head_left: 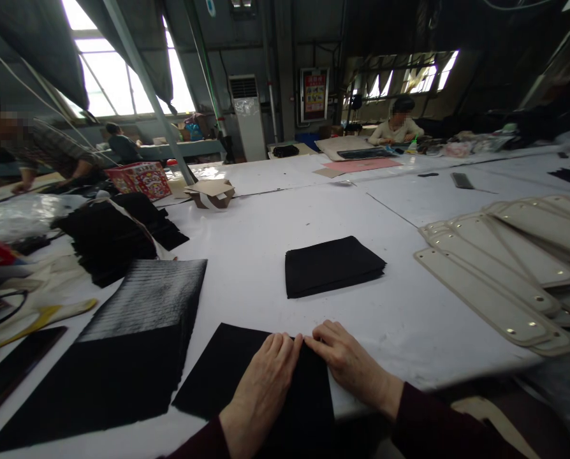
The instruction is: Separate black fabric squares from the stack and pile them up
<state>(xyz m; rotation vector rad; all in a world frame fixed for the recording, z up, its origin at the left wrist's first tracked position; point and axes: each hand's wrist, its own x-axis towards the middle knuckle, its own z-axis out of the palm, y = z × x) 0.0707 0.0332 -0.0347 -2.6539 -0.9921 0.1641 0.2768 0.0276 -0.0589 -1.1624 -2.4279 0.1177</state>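
A black fabric piece (pixel 222 370) lies at the front edge of the white table. My left hand (pixel 270 376) rests on it, its fingers pressed together at the piece's far edge. My right hand (pixel 345 360) meets it there, thumb and fingers pinched on the same edge near the corner. The fingertips of both hands nearly touch. Beyond them sits a neat stack of black pieces (pixel 333 266). To the left lies a larger black sheet pile (pixel 122 363) with a greyish, ribbed upper part.
Beige panels with metal studs (pixel 486 293) fan out at the right. A black bundle (pixel 108 236), a phone (pixel 17 366) and a red patterned box (pixel 139 180) are at the left. People sit at far tables.
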